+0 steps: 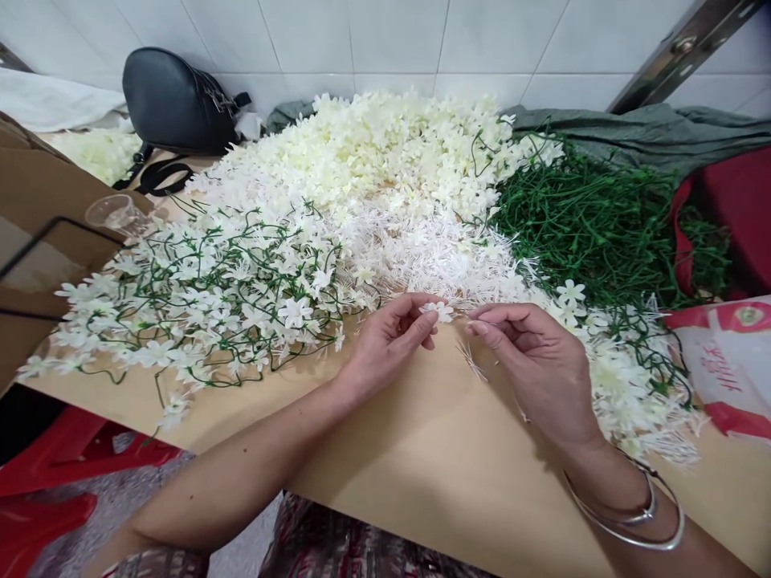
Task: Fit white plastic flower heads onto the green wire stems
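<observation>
Between the thumb and fingers of my left hand (401, 333) is a small white artificial flower (438, 311), its petals facing the right. Just to its right, my right hand (536, 353) is pinched closed, its fingertips apart from the flower; whatever it may hold is too small to make out. A few thin white stamens (473, 361) lie on the tabletop below the fingertips. Beyond both hands spreads a heap of white stamens (422, 249). Flowers on green stems (234, 281) are piled to the left, and more stemmed flowers (626, 361) lie beside my right wrist.
Loose cream petals (385, 152) are heaped at the back, with green plastic stems (590, 217) right of them. A black bag (177, 100), a clear cup (117, 213) and a cardboard box (42, 193) stand left. A red-and-white packet (728, 361) lies right. Red stools (78, 449) are below.
</observation>
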Demonstrator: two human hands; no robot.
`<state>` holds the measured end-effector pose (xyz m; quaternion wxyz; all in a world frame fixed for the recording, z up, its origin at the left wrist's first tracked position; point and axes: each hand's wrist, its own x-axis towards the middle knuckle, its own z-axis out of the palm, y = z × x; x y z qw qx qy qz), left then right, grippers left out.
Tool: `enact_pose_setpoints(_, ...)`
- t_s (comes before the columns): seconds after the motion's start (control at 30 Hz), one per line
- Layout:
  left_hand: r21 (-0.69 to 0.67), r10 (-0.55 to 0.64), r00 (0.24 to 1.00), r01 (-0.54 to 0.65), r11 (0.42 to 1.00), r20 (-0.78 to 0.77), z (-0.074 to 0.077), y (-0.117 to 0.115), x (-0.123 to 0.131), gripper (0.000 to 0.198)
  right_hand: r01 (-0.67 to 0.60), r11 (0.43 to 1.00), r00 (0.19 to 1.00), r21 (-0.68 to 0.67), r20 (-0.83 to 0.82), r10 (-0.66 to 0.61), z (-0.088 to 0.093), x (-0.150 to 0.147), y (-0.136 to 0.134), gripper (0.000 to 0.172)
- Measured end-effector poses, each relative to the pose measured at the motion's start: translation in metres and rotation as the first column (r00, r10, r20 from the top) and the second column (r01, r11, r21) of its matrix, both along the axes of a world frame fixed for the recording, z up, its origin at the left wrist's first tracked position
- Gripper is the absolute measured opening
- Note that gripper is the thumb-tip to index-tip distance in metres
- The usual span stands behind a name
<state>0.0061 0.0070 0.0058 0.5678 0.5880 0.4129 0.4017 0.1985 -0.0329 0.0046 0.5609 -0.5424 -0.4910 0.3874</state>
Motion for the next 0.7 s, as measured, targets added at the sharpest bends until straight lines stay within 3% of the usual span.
enact_pose_setpoints(0.13, 0.016, 0.010, 1.000, -0.010, 1.000, -0.012, -0.002, -0.001, 0.000, 0.025, 0.016, 1.000, 0.998, 0.006, -0.064, -0.016, 0.001, -0.001, 0.001, 0.010)
enact_pose_setpoints(0.33, -0.064, -0.030, 0.980, 0.044, 0.997, 0.198, -0.010, 0.003, 0.001, 0.030, 0.028, 1.000, 0.995, -0.015, -0.098, -0.029, -0.004, 0.002, 0.001, 0.015)
enact_pose_setpoints(0.7, -0.070, 0.016, 0.990, -0.007, 0.998, 0.141, -0.011, 0.003, -0.002, 0.049, 0.060, 0.998, 0.994, 0.020, -0.092, -0.058, 0.006, -0.002, 0.002, 0.023)
